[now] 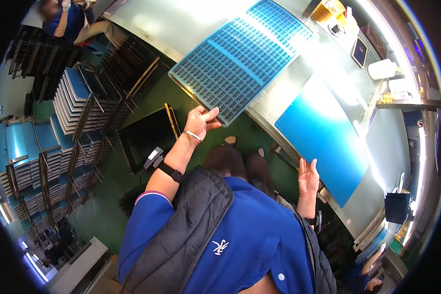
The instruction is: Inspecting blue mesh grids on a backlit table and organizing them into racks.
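Several stacks of blue-topped panels are held on metal racks at the far left. One co-worker in a blue shirt is seen beyond them, at the upper left. One dark rectangular frame, edged by a yellow bar, is positioned below the workbench edge.

One white bracelet and one black strap are worn on the left arm. The left hand is closed on the near corner of one blue grid-patterned panel, with the thumb laid on top. This panel is extended over the edge of the grey workbench; whether its far end is supported cannot be told.

One plain blue sheet is laid on the workbench to the right. Beside its near edge, the right hand is held with fingers extended and nothing gripped; contact with the sheet cannot be confirmed.

One smartphone and one white bottle are placed farther right.
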`<move>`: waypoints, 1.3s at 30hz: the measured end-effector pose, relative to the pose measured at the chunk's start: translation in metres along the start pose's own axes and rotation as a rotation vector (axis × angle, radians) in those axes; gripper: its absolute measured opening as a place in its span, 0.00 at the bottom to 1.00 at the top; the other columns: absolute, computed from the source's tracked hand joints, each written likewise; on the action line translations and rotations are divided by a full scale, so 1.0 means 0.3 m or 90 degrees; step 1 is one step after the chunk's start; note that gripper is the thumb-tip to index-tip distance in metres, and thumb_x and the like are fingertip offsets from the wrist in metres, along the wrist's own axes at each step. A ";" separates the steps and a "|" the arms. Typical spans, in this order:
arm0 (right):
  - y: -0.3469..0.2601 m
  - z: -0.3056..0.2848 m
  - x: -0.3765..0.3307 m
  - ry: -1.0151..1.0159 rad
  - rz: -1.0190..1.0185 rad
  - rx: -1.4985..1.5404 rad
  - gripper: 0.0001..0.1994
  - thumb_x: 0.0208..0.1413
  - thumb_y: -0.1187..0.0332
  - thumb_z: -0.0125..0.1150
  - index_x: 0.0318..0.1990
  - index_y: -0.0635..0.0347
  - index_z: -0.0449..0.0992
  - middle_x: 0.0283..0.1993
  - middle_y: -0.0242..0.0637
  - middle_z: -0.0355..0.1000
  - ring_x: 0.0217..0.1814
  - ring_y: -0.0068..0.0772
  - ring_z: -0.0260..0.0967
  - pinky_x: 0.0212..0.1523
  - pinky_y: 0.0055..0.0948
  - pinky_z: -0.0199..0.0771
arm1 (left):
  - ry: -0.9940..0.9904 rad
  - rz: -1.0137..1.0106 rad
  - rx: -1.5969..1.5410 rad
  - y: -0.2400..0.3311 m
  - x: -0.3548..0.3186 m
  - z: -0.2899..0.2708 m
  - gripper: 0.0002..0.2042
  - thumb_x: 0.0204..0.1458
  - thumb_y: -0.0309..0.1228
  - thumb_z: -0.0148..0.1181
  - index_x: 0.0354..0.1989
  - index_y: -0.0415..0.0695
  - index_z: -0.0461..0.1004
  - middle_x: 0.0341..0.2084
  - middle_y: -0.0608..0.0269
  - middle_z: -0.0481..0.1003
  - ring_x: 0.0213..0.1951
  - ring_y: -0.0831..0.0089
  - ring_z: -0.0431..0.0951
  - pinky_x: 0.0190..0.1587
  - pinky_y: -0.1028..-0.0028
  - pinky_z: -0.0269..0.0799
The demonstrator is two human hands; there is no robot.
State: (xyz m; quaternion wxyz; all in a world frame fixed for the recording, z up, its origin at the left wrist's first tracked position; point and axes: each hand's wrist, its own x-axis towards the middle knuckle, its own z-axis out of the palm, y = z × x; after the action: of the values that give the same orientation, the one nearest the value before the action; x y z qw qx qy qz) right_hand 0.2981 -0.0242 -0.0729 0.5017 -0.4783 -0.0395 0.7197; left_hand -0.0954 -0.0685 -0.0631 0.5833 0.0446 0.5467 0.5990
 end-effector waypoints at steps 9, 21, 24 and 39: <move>-0.034 0.000 -0.024 -0.016 0.036 0.002 0.14 0.58 0.65 0.54 0.48 0.63 0.68 0.45 0.39 0.71 0.50 0.37 0.69 0.55 0.37 0.71 | 0.057 0.039 -0.018 -0.053 -0.008 0.094 0.08 0.48 0.26 0.63 0.24 0.42 0.68 0.22 0.61 0.73 0.22 0.73 0.75 0.22 0.77 0.76; -0.049 0.014 -0.035 0.044 0.037 -0.017 0.17 0.59 0.59 0.53 0.46 0.66 0.67 0.45 0.46 0.71 0.48 0.42 0.71 0.52 0.41 0.74 | 0.196 0.630 0.821 -0.098 -0.027 0.122 0.35 0.37 0.31 0.70 0.56 0.36 0.62 0.52 0.46 0.65 0.58 0.52 0.61 0.61 0.62 0.55; -0.103 -0.015 -0.045 -0.012 0.247 -0.138 0.24 0.58 0.49 0.50 0.44 0.68 0.69 0.43 0.49 0.73 0.45 0.44 0.73 0.48 0.41 0.75 | -0.058 0.525 1.041 -0.065 -0.017 0.117 0.31 0.35 0.31 0.70 0.52 0.41 0.69 0.57 0.54 0.64 0.61 0.60 0.61 0.60 0.66 0.58; 0.022 0.868 0.645 -0.577 -0.666 -1.043 0.18 0.54 0.60 0.57 0.51 0.55 0.72 0.62 0.44 0.60 0.67 0.49 0.50 0.64 0.41 0.51 | -0.156 0.817 1.014 -0.065 0.048 0.019 0.09 0.39 0.21 0.55 0.31 0.39 0.74 0.43 0.55 0.75 0.49 0.60 0.74 0.55 0.63 0.68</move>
State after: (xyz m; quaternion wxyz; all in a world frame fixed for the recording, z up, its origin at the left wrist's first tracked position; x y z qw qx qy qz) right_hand 0.0966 0.2298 -0.0616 0.2126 -0.2813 -0.8930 0.2797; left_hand -0.0833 -0.0596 -0.0831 0.0066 0.7629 0.5949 0.2530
